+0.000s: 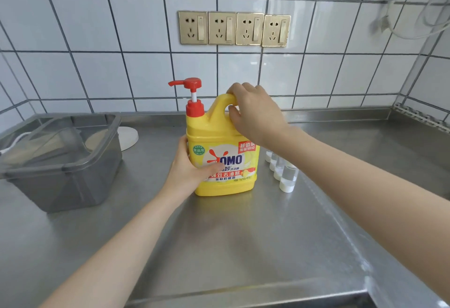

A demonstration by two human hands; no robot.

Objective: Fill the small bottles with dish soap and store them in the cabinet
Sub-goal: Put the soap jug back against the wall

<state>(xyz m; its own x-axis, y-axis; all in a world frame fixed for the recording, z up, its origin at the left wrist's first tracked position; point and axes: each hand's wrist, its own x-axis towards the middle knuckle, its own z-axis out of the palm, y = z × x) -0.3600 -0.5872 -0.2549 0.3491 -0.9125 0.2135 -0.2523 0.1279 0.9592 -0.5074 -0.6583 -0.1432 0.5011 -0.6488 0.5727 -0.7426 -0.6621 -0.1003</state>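
The soap jug stands upright at the centre of the steel counter, its red pump raised and the spout pointing to 9 o'clock. The right hand has its fingers curled over the jug's handle and grips it. The left hand is wrapped round the lower left side of the jug, thumb lying across the label.

The small bottles stand in a close row just beside the jug at 3 o'clock, under the right forearm. They look clear with white ends; whether they are capped or already filled cannot be told. A grey tub sits well apart at 9 o'clock.

Risks, as judged:
- The bottles stand close to the jug and beneath the forearm. Swinging or tilting the jug toward 3 o'clock would likely knock the row over.
- The spout faces away from the bottles. Pressing the pump without turning the jug would put soap on the counter.
- The bottle mouths look narrow; a full pump stroke could overshoot and leave the outsides slippery.

No cabinet is in view.
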